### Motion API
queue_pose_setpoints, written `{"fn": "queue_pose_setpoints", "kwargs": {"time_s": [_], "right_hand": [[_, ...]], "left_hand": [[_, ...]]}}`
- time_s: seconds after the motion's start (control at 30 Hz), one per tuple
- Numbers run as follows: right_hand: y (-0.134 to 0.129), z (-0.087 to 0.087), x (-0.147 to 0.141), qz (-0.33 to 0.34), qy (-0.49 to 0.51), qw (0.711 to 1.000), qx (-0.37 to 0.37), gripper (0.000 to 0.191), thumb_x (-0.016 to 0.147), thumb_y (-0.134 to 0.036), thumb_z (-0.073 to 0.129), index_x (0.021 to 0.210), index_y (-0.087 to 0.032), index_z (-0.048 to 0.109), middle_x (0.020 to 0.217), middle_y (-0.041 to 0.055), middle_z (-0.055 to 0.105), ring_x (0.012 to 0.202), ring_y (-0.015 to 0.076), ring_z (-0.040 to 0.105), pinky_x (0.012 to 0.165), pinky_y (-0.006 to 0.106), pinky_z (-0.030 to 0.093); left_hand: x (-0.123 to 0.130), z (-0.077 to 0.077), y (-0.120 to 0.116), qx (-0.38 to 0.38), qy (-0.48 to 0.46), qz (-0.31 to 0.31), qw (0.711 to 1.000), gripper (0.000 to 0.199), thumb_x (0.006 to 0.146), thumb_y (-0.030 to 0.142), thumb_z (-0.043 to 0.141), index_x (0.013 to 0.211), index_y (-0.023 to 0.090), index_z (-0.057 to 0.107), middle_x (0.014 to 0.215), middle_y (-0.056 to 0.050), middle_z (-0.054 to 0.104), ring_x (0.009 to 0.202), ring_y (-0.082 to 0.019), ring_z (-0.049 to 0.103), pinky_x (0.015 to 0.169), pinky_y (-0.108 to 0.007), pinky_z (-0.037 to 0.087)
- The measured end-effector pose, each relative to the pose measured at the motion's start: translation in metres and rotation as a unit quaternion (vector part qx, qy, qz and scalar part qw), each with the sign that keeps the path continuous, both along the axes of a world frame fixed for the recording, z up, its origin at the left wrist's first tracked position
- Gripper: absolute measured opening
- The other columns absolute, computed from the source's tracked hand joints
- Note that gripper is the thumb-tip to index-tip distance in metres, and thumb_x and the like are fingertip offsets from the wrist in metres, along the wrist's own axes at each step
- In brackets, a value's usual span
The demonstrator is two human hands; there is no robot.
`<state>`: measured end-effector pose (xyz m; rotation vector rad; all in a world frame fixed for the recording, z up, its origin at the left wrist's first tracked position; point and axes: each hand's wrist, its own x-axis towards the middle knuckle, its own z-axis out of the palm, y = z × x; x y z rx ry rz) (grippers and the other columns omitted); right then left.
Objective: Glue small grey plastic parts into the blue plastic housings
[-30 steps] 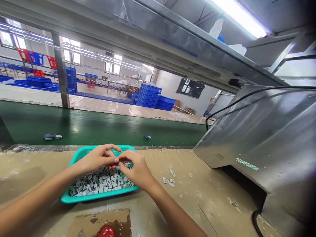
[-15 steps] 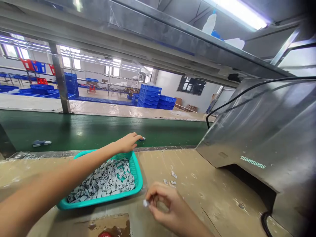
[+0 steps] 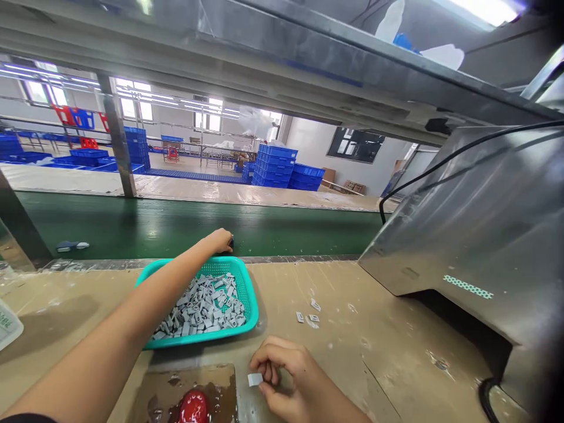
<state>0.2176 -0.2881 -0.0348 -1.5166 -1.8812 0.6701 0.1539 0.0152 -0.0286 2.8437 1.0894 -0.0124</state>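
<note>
My left hand (image 3: 220, 239) reaches over the green basket to the near side of the green belt. Its fingers are closed around a small dark part (image 3: 231, 242), mostly hidden behind them. Between thumb and fingertips, my right hand (image 3: 286, 373) pinches a small light-grey plastic piece (image 3: 254, 379), low in front of the basket. The green plastic basket (image 3: 252, 299) holds a heap of similar grey pieces (image 3: 207, 311). To its right, a few grey pieces (image 3: 314, 318) lie loose on the tabletop.
A wet brown board (image 3: 145, 388) with a shiny red object (image 3: 192, 406) lies nearest me. A dark-and-white part (image 3: 73, 246) rests on the belt (image 3: 286, 235) at left. A metal housing (image 3: 462, 235) stands at right, and a metal shelf (image 3: 273, 53) crosses overhead.
My left hand has moved left along the belt's near edge, its fingers now closed around the dark part. My right hand still pinches the grey piece, now slightly lower. The view has shifted a little.
</note>
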Motion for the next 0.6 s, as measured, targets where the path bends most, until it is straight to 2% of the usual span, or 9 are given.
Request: {"fn": "queue_pose_setpoints", "kwargs": {"time_s": [0.1,0.2,0.3,0.4,0.5,0.6], "right_hand": [[0.003,-0.008,-0.004,0.013,-0.001,1.000,0.008,0.027,0.059,0.002,0.047,0.074,-0.016,0.060,0.071,0.0010,0.054,0.060,0.0107,0.051,0.054,0.017,0.042],[0.005,-0.016,-0.005,0.024,-0.008,1.000,0.016,0.028,0.058,0.002,0.046,0.074,-0.016,0.060,0.072,0.0010,0.054,0.059,0.0102,0.051,0.053,0.017,0.042],[0.006,-0.017,-0.005,0.028,-0.022,0.999,0.020,0.028,0.059,0.002,0.046,0.074,-0.016,0.060,0.074,0.0011,0.054,0.059,0.0098,0.051,0.054,0.016,0.042],[0.004,-0.013,-0.008,0.033,-0.035,0.999,0.025,0.025,0.064,0.001,0.045,0.075,-0.016,0.060,0.078,0.0022,0.054,0.062,0.0104,0.051,0.057,0.018,0.043],[0.002,-0.010,-0.011,0.041,-0.045,0.998,0.013,0.023,0.068,0.000,0.046,0.078,-0.016,0.060,0.078,0.0026,0.055,0.065,0.0111,0.051,0.059,0.019,0.043],[0.000,-0.012,-0.014,0.047,-0.050,0.998,0.004,0.022,0.070,-0.002,0.049,0.081,-0.017,0.061,0.078,0.0021,0.057,0.068,0.0123,0.053,0.060,0.019,0.042]], "left_hand": [[-0.016,-0.003,0.004,0.018,-0.027,0.036,0.999,0.028,0.082,0.031,0.049,0.105,0.014,0.052,0.105,-0.008,0.053,0.093,-0.018,0.053,0.079,-0.037,0.045],[-0.017,-0.004,0.001,0.019,-0.059,0.037,0.997,0.033,0.082,0.028,0.049,0.113,0.015,0.047,0.114,-0.009,0.048,0.098,-0.020,0.050,0.081,-0.040,0.045],[-0.011,0.002,-0.003,-0.020,-0.057,0.038,0.997,0.029,0.082,0.027,0.050,0.108,0.014,0.050,0.111,-0.009,0.051,0.096,-0.019,0.052,0.080,-0.038,0.046],[-0.012,0.009,-0.006,-0.063,-0.056,0.063,0.994,0.025,0.081,0.028,0.051,0.102,0.013,0.053,0.103,-0.008,0.054,0.092,-0.017,0.054,0.078,-0.036,0.046],[-0.028,0.013,-0.009,-0.097,-0.092,0.078,0.988,0.023,0.081,0.027,0.051,0.099,0.013,0.055,0.101,-0.007,0.055,0.092,-0.017,0.054,0.079,-0.036,0.046],[-0.059,0.015,-0.017,-0.127,-0.179,0.082,0.972,0.018,0.079,0.023,0.054,0.092,0.012,0.057,0.098,-0.006,0.057,0.094,-0.018,0.053,0.083,-0.038,0.044]]}}
